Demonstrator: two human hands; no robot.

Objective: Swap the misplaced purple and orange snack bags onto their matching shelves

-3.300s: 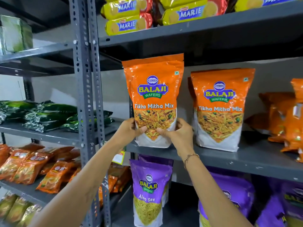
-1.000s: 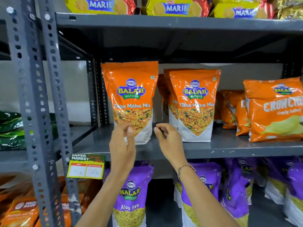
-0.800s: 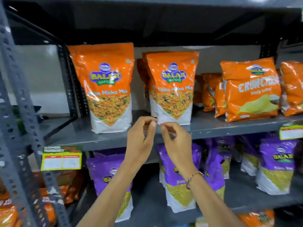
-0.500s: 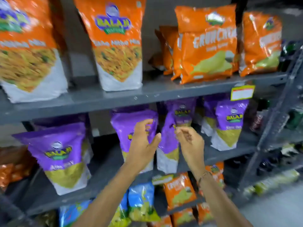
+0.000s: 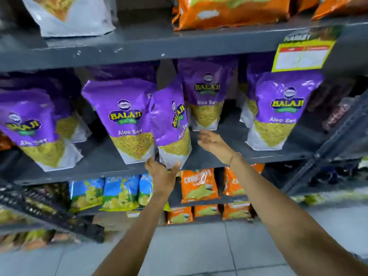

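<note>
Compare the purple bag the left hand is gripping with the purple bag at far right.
The gripped bag is turned, its front angled sideways; the far-right bag faces forward. The gripped bag sits at the shelf edge, its bottom in the left hand; the far-right bag stands untouched. Both are purple Balaji Aloo Sev.

Colours of the stocked shelving.
Purple snack bags (image 5: 127, 116) fade to white at the base, with a yellow-green panel of printed snack below and a yellow logo on a dark blue and green badge. The grey metal shelf (image 5: 139, 46) above carries orange packets (image 5: 229, 10) and a bag with a white base (image 5: 79, 18). A yellow price label (image 5: 302, 54) has a red band and white fields. Lower rows hold blue-and-green packs (image 5: 119, 192) and more orange packs (image 5: 199, 186) with pale green patches. The floor (image 5: 199, 251) is light grey tile.
</note>
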